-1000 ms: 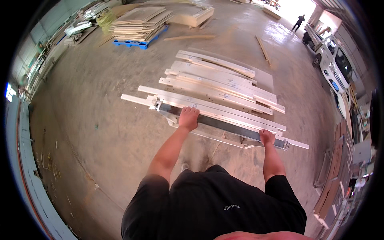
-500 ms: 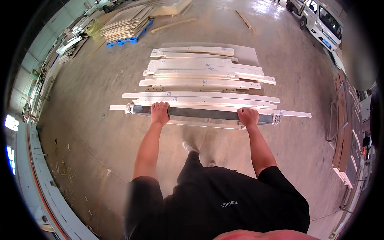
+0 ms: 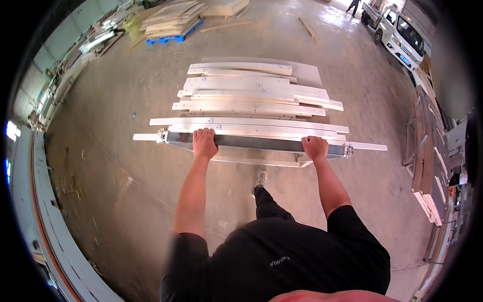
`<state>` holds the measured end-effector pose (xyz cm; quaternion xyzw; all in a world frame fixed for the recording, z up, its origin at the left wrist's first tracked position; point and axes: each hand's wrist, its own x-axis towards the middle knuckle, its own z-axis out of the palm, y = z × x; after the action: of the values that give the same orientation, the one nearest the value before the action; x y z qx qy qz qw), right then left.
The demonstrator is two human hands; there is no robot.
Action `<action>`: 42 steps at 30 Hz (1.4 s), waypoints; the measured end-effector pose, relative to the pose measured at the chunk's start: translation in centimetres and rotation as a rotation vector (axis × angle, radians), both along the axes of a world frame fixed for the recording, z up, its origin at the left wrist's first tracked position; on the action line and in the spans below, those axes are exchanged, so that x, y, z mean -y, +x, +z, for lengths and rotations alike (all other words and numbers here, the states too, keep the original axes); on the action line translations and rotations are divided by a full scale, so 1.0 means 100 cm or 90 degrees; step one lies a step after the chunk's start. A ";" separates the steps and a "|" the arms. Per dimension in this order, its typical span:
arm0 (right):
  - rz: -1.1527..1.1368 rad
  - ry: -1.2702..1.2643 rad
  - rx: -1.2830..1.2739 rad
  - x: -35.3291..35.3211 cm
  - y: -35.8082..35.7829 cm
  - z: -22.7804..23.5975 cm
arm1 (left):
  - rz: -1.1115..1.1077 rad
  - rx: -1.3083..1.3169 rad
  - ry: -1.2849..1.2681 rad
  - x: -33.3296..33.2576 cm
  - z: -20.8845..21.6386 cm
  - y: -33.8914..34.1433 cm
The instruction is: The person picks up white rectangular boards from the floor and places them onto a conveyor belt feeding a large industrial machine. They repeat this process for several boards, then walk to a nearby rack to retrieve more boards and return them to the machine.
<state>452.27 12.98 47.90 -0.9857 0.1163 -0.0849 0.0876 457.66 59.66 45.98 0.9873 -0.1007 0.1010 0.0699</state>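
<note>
My left hand (image 3: 205, 144) is wrapped round a dark grey crossbar (image 3: 256, 143) with metal fittings at both ends. Toward the right end of the same bar, my right hand (image 3: 315, 147) is also closed on it. Just beyond the bar lie several long white boards (image 3: 259, 109), roughly parallel and stacked unevenly, some with small holes and labels. They rest on a wider pale panel (image 3: 308, 75) whose far part shows. Below the bar a pale frame edge (image 3: 256, 162) is visible. Whatever supports the load underneath is hidden.
Ahead on the left, a stack of sheets (image 3: 173, 19) stands on a blue pallet (image 3: 173, 38). A loose wooden strip (image 3: 308, 27) lies on the floor ahead. A white truck (image 3: 400, 38) and a distant person (image 3: 353, 7) are far right; brown panels (image 3: 423, 156) line the right side.
Both hands keep hold of the crossbar. The surroundings have shifted against the load as I step along with it, and a different foot shows below the bar. The distant person is more visible.
</note>
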 end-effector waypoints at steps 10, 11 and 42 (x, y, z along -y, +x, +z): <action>0.005 -0.017 0.007 0.004 -0.106 0.010 | -0.016 0.084 0.018 -0.006 0.029 -0.121; 0.009 -0.017 0.024 0.005 -0.115 0.008 | -0.017 0.091 0.020 -0.006 0.032 -0.131; 0.120 -0.046 0.139 0.065 -0.360 0.054 | 0.098 0.224 -0.042 0.052 0.069 -0.458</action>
<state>416.28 6.49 53.34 -0.9796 0.0097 -0.1873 0.0721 411.90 54.45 52.89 0.9563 -0.0324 0.2806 0.0753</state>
